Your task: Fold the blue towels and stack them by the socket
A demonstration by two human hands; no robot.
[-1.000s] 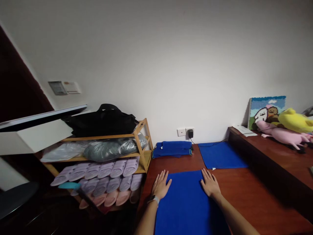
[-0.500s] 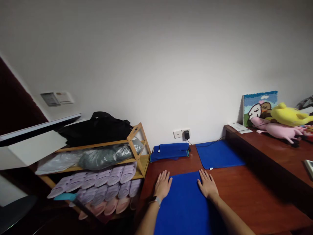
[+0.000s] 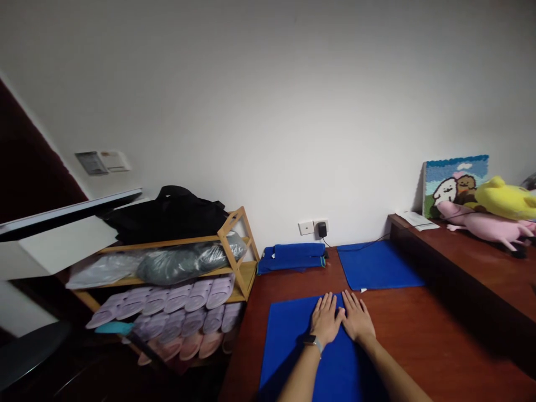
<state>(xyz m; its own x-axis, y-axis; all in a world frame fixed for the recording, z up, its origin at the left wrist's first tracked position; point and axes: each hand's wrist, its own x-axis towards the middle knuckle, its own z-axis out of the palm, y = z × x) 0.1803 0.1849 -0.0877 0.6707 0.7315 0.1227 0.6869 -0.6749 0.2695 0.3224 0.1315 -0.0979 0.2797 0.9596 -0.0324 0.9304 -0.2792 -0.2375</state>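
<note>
A blue towel (image 3: 293, 340) lies spread on the dark red wooden table (image 3: 422, 335) in front of me. My left hand (image 3: 325, 320) rests flat on it, fingers stretched out, with a watch on the wrist. My right hand (image 3: 357, 318) lies flat beside it at the towel's far right corner, fingers out. The two hands touch side by side and hold nothing.
A second blue towel (image 3: 377, 266) lies flat farther back, and a folded stack of blue towels (image 3: 293, 257) sits by the wall socket (image 3: 314, 228). Left stands a wooden shoe rack (image 3: 234, 251) with several slippers. A raised shelf (image 3: 469, 251) on the right carries plush toys.
My left hand slid right across the towel from its far left corner until it met my right hand. The right hand stayed near the far right corner.
</note>
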